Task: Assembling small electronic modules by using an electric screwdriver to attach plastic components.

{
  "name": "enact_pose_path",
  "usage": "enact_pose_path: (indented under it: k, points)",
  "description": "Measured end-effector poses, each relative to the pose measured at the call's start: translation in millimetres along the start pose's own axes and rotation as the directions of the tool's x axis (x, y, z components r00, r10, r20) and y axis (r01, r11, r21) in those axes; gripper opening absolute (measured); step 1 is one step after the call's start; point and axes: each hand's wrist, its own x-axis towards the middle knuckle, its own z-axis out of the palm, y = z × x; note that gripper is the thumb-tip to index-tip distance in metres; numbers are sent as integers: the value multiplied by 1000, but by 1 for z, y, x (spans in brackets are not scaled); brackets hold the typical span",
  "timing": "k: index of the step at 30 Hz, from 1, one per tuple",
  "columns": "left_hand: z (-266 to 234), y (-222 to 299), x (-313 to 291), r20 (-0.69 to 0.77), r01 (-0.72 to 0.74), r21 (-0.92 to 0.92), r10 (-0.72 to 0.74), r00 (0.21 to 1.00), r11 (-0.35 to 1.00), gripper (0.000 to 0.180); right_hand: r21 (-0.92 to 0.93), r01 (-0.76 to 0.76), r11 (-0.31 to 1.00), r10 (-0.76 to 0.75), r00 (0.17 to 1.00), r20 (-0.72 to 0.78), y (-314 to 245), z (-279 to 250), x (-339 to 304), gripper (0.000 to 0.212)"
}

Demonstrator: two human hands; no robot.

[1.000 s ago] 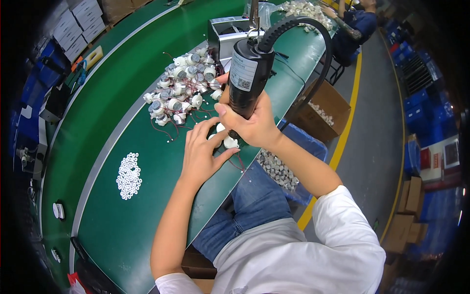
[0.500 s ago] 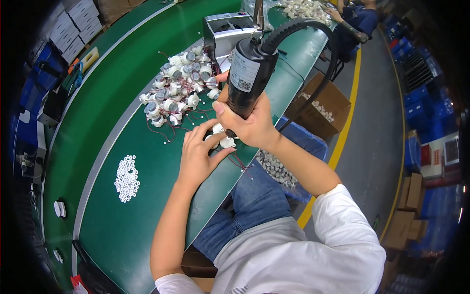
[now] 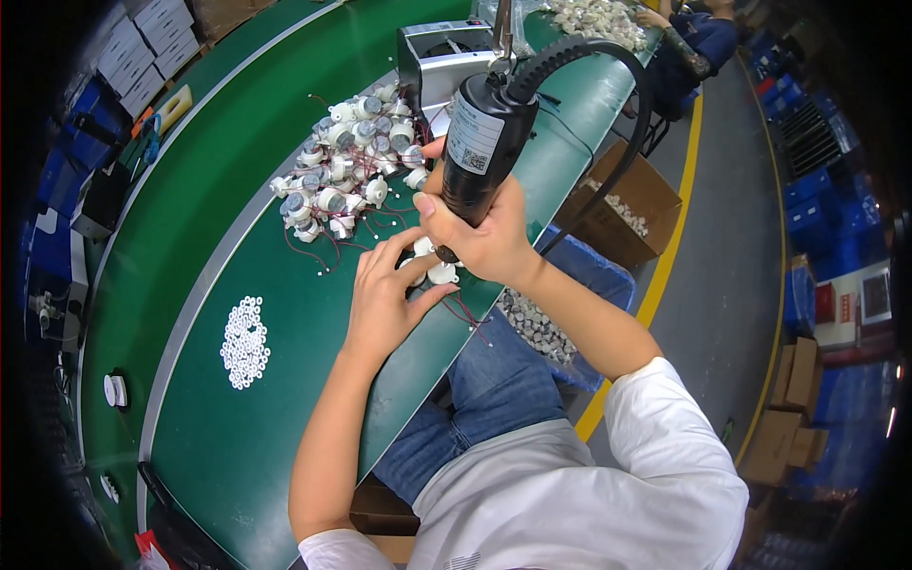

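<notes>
- My right hand (image 3: 489, 237) is closed in a full grip round a black handheld power tool (image 3: 480, 142), the thumb laid across its lower body.
- The tool stands tilted, its top leaning towards 1 o'clock; a metal hook (image 3: 503, 36) meets its top end, and a thick black cable (image 3: 641, 104) arches off to the right.
- My left hand (image 3: 385, 285) is half curled, thumb and forefinger set about a white plastic part (image 3: 444, 274).
- That part sits directly below the tool's lower end, near the edge of the green worktable (image 3: 304, 418); whether tip and part touch I cannot tell.
- Thin red wires (image 3: 465, 312) trail from beside the part towards 5 o'clock.
- Taking the part as clock centre: heaped white-and-grey wired units (image 3: 351, 157) at 11, a black-and-silver machine (image 3: 442, 74) at 12, small white rings (image 3: 245, 344) in a patch at 8.
- Off the table: an open cardboard box (image 3: 655, 199) at 2, a blue-lined bin (image 3: 617, 290) with grey pieces between 3 and 4.
- A co-worker in dark clothing (image 3: 698, 57) sits between 1 and 2.
</notes>
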Motion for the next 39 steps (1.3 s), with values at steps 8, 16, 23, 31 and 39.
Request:
enact_pose_path:
  k: [8,16,23,31,39]
  points:
    - [-2,4,2,-8,2,-29,-2,1000,1000,32,-2,27,1000,-27,1000,4,-4,0,-1,42]
    - [0,0,0,-87,-33,-62,28,996,997,21,4,71,997,-71,997,24,-11,6,-1,42]
    - [2,2,1,-150,-67,-91,53,987,994,18,8,96,995,-96,995,12,-12,4,-3,42]
    - [4,-2,-1,-205,-114,-50,102,973,992,20,42,103,994,-103,995,-2,-13,9,-6,43]
    - [3,0,-3,-219,-118,3,116,969,993,23,37,77,996,-78,997,14,-16,13,-5,43]
